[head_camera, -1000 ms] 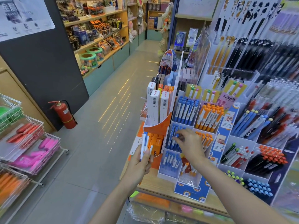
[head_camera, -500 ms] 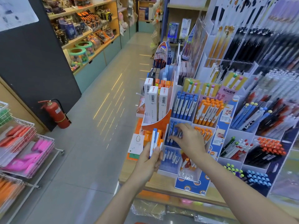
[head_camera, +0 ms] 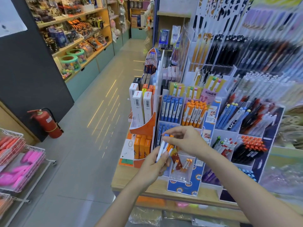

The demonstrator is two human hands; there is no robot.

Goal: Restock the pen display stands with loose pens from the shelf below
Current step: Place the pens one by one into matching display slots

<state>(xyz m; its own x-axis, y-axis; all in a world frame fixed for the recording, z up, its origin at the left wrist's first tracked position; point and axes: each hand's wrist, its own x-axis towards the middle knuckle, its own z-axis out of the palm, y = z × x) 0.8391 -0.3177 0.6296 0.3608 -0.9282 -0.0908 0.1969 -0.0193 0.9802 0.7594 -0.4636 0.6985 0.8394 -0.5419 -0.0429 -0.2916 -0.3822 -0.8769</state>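
My left hand grips a small bundle of white pens with blue and orange caps, held upright in front of the tiered pen display stand. My right hand is above the bundle, its fingertips pinching the blue cap of one pen. Behind the hands, the stand's upper pockets hold blue-capped pens and orange-capped pens. A clear lower pocket holds a few orange pens.
An orange stand with white boxes stands to the left on the wooden counter. More pen racks fill the right. A red fire extinguisher and wire baskets lie across the aisle. Wrapped stock sits on the shelf below.
My right hand has left the blue-pen pocket and come to the bundle, pinching a pen's top. My left hand has carried the bundle rightwards, closer to the stand.
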